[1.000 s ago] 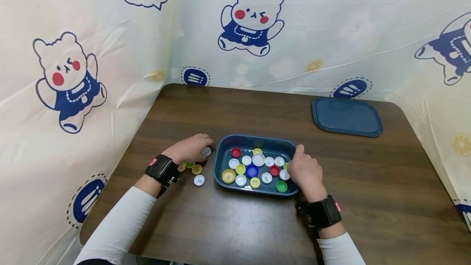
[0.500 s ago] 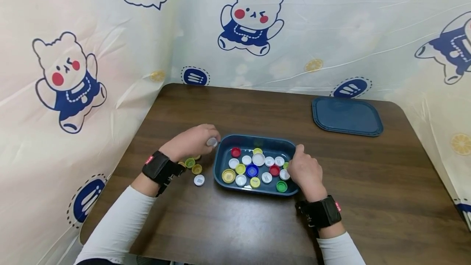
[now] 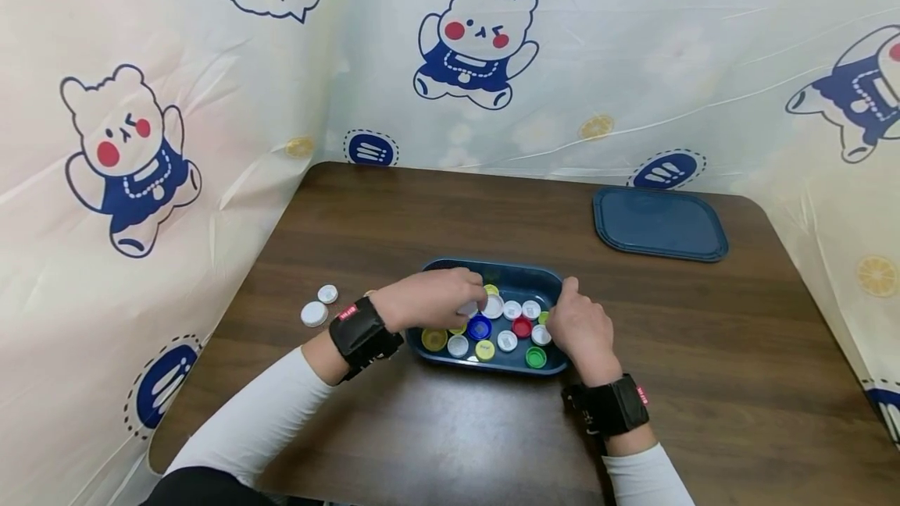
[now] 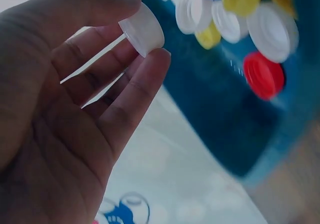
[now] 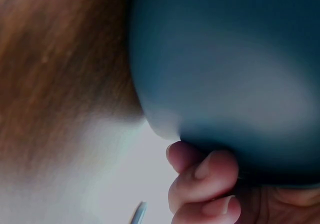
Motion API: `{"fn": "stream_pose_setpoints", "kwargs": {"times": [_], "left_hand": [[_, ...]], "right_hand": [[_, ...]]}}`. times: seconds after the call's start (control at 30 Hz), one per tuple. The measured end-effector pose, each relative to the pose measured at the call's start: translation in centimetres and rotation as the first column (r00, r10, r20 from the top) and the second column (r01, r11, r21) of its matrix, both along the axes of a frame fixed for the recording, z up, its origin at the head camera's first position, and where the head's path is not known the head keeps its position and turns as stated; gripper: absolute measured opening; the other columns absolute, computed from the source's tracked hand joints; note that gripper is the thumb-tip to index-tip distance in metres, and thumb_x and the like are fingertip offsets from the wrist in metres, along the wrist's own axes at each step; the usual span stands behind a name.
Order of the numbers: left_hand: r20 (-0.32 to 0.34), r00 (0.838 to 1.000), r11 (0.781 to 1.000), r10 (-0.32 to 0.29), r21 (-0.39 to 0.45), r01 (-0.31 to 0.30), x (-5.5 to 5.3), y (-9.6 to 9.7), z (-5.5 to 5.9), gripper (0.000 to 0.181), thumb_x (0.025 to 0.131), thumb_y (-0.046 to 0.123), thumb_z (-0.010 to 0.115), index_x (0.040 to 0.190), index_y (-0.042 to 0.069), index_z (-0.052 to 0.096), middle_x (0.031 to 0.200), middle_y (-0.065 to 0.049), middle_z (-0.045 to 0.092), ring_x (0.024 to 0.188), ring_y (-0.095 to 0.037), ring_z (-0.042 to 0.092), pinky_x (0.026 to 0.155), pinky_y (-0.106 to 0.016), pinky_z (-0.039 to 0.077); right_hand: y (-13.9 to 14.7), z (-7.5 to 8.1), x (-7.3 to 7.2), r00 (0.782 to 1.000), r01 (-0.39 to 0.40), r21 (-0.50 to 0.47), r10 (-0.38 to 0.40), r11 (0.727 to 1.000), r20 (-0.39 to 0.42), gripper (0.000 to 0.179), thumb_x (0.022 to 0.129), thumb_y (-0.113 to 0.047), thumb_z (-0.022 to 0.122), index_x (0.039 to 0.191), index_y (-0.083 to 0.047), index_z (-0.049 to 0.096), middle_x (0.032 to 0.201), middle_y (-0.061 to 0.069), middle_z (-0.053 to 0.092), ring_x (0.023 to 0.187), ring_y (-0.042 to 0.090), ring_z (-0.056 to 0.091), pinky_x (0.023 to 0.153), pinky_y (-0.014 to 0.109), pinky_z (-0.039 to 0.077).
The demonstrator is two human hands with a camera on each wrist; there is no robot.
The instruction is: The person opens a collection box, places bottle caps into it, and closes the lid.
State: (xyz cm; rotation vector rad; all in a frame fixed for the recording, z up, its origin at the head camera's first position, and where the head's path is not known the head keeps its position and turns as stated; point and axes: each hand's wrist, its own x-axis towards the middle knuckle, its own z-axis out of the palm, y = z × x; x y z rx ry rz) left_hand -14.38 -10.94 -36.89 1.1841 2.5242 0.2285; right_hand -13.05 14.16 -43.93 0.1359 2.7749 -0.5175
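Observation:
My left hand (image 3: 432,299) reaches over the dark blue tray (image 3: 536,278) from the left. Between thumb and fingertip it pinches a white bottle cap (image 4: 144,30), held above the tray floor. Inside the tray lie several bottle caps in white, yellow, red, blue and green, among them a blue cap (image 3: 480,327) and a red cap (image 4: 264,76). The left hand hides some of them in the head view. At the tray's right end my right hand (image 3: 582,326) grips the rim; its curled fingers (image 5: 210,176) show under the edge in the right wrist view.
On the brown table (image 3: 450,428), two loose white caps (image 3: 313,314) lie left of the tray, near my left wrist. A yellowish cap partly shows behind the left forearm. A flat dark blue lid (image 3: 661,223) rests at the back right. A printed curtain (image 3: 598,45) surrounds the table.
The left hand has carried the white cap rightward, from the table beside the tray to above the tray's middle. Its move uncovers two white caps on the left. The right hand keeps its grip.

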Motion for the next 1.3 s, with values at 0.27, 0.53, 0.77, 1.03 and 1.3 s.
{"fn": "stream_pose_setpoints", "kwargs": {"times": [0.27,0.53,0.77,1.03,1.3], "left_hand": [[0.053,0.998,0.998,-0.021,-0.052,0.024,0.0,1.6,-1.3,0.032,0.093,0.02,0.074,0.124,0.013,0.071,0.118,-0.004,0.065,0.104,-0.015,0.057,0.096,-0.029,0.052],[0.037,0.999,0.997,-0.023,-0.071,0.026,0.0,1.8,-2.1,0.033,0.093,0.02,0.075,0.125,0.014,0.071,0.115,-0.002,0.065,0.102,-0.014,0.058,0.093,-0.028,0.052],[0.034,0.999,0.997,-0.03,-0.069,0.032,0.1,2.0,-2.0,0.035,0.093,0.022,0.074,0.127,0.013,0.069,0.117,-0.003,0.065,0.104,-0.014,0.057,0.094,-0.027,0.052],[0.046,0.999,0.997,0.017,-0.076,-0.013,0.1,1.5,-1.5,0.034,0.094,0.023,0.073,0.126,0.012,0.069,0.116,-0.005,0.065,0.1,-0.014,0.057,0.094,-0.029,0.052],[0.028,0.997,0.996,0.075,-0.043,-0.074,0.0,-0.3,-0.2,0.034,0.094,0.021,0.073,0.126,0.012,0.069,0.12,-0.006,0.065,0.104,-0.016,0.056,0.097,-0.032,0.052]], "right_hand": [[0.0,0.0,0.0,1.0,0.014,-0.006,-0.014,1.0,-0.003,0.039,0.1,-0.021,0.052,0.129,0.0,0.038,0.095,0.023,0.063,0.074,0.034,0.058,0.065,0.047,0.05],[0.0,0.3,0.0,1.0,0.017,-0.006,-0.017,1.0,0.001,0.039,0.1,-0.021,0.053,0.13,0.0,0.038,0.095,0.023,0.063,0.074,0.034,0.059,0.064,0.046,0.05],[-0.1,0.1,0.0,1.0,0.014,-0.013,-0.014,1.0,0.013,0.04,0.1,-0.021,0.053,0.131,0.0,0.038,0.095,0.023,0.063,0.074,0.034,0.058,0.064,0.046,0.049],[-0.1,0.1,-0.1,1.0,0.013,-0.007,-0.013,1.0,0.02,0.039,0.1,-0.022,0.052,0.13,-0.001,0.038,0.097,0.024,0.063,0.074,0.034,0.059,0.064,0.046,0.05],[-0.1,0.3,-0.1,1.0,0.015,-0.006,-0.015,1.0,0.028,0.04,0.1,-0.022,0.053,0.13,0.0,0.038,0.102,0.025,0.064,0.077,0.035,0.059,0.068,0.048,0.051]]}}
